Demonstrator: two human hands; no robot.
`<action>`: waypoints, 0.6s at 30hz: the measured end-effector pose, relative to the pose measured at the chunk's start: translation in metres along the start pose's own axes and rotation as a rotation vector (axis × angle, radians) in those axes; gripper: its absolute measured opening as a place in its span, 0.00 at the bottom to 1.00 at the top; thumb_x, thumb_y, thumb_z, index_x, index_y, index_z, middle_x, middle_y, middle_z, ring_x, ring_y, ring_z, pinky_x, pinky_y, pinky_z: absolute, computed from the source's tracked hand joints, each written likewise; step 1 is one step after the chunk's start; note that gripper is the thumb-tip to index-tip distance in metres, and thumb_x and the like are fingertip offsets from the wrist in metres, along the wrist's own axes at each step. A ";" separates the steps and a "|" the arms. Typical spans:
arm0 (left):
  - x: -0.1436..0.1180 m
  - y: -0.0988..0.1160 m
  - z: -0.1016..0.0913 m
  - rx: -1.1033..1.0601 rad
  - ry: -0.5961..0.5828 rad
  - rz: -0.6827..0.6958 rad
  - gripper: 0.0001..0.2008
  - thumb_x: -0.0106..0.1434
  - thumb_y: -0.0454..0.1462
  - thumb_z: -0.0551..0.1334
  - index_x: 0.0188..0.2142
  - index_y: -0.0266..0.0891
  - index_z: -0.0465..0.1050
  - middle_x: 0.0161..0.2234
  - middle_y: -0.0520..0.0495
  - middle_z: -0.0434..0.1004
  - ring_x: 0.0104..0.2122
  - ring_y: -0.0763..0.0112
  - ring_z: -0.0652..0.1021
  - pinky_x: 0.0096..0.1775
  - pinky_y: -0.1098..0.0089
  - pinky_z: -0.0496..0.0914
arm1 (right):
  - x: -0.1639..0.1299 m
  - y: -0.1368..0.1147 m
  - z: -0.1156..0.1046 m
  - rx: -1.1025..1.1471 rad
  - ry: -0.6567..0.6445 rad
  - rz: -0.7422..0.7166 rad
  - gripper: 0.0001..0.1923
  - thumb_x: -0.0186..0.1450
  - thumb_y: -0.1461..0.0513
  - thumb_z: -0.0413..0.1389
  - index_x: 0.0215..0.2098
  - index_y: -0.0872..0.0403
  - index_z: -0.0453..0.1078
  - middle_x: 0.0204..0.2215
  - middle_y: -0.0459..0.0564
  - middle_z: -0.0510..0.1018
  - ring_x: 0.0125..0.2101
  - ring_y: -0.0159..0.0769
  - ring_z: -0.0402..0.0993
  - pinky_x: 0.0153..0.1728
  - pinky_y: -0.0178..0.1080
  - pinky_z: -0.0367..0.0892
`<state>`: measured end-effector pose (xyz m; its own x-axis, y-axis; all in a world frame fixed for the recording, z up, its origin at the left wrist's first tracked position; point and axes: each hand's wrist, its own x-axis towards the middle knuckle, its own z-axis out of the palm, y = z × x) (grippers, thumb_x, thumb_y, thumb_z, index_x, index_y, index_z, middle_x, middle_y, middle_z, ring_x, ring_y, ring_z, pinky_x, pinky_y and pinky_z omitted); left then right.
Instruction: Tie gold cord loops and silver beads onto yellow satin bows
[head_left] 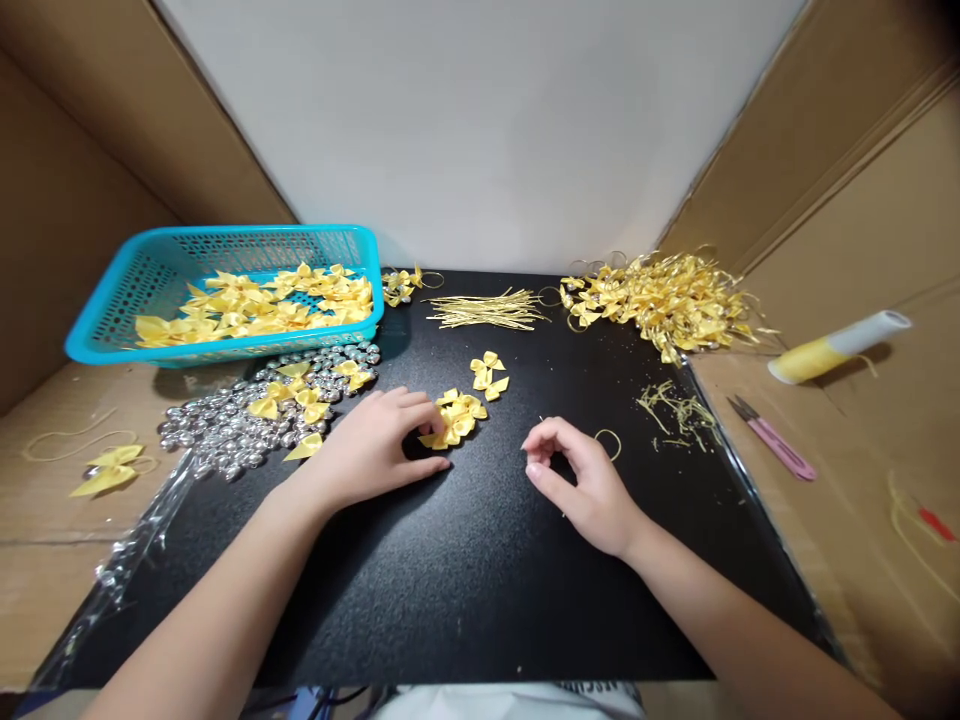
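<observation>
My left hand (pixel 382 440) reaches over a small pile of yellow ribbon bows (pixel 459 418), its fingertips curled at the pile's left edge. Its thumb is stretched out and apart from the fingers. To the right, my right hand (pixel 581 480) is curled with thumb and fingertips close together. A thin loop of gold cord (pixel 616 440) comes out behind it; the part inside the hand is mostly hidden. A few more yellow bows (pixel 489 376) lie just beyond the pile.
A blue basket (pixel 225 350) of bows stands at back left, with silver beads (pixel 225 425) before it. Gold cords (pixel 487 310) lie at the back, beside heaped finished bows (pixel 667 300). On the right are cord clippings (pixel 679 415), pink snips (pixel 776 445) and a tube (pixel 840 347).
</observation>
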<state>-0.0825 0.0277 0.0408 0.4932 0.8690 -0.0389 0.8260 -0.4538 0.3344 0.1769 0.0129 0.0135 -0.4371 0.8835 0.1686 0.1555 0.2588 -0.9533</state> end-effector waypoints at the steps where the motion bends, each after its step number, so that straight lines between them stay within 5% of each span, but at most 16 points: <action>1: 0.001 0.001 0.002 0.013 -0.009 0.002 0.10 0.61 0.44 0.62 0.34 0.40 0.72 0.34 0.48 0.75 0.36 0.64 0.73 0.38 0.66 0.64 | 0.000 0.000 0.000 -0.009 -0.001 -0.001 0.04 0.62 0.66 0.54 0.36 0.53 0.66 0.30 0.44 0.69 0.32 0.31 0.66 0.36 0.36 0.64; 5: 0.001 0.000 0.003 0.028 -0.020 0.012 0.10 0.66 0.39 0.55 0.32 0.40 0.72 0.32 0.48 0.76 0.35 0.66 0.74 0.40 0.66 0.64 | 0.001 0.000 0.001 -0.036 -0.008 -0.007 0.03 0.62 0.66 0.54 0.35 0.53 0.66 0.30 0.44 0.69 0.32 0.31 0.66 0.35 0.35 0.64; 9: -0.001 0.000 0.001 0.036 -0.007 -0.043 0.11 0.63 0.45 0.59 0.33 0.40 0.71 0.33 0.47 0.76 0.36 0.63 0.74 0.38 0.67 0.65 | 0.001 0.000 0.002 -0.046 -0.016 -0.026 0.03 0.62 0.66 0.55 0.34 0.53 0.65 0.29 0.44 0.69 0.31 0.30 0.66 0.35 0.35 0.64; 18: 0.002 -0.003 0.005 0.158 0.051 -0.379 0.06 0.59 0.37 0.55 0.29 0.40 0.68 0.27 0.48 0.74 0.26 0.66 0.72 0.28 0.69 0.61 | 0.002 0.001 0.003 -0.066 -0.021 -0.031 0.03 0.62 0.67 0.55 0.34 0.53 0.65 0.28 0.43 0.69 0.30 0.30 0.66 0.34 0.35 0.64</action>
<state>-0.0829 0.0295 0.0346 0.1353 0.9872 -0.0839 0.9802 -0.1211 0.1565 0.1740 0.0139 0.0118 -0.4607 0.8665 0.1921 0.1996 0.3120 -0.9289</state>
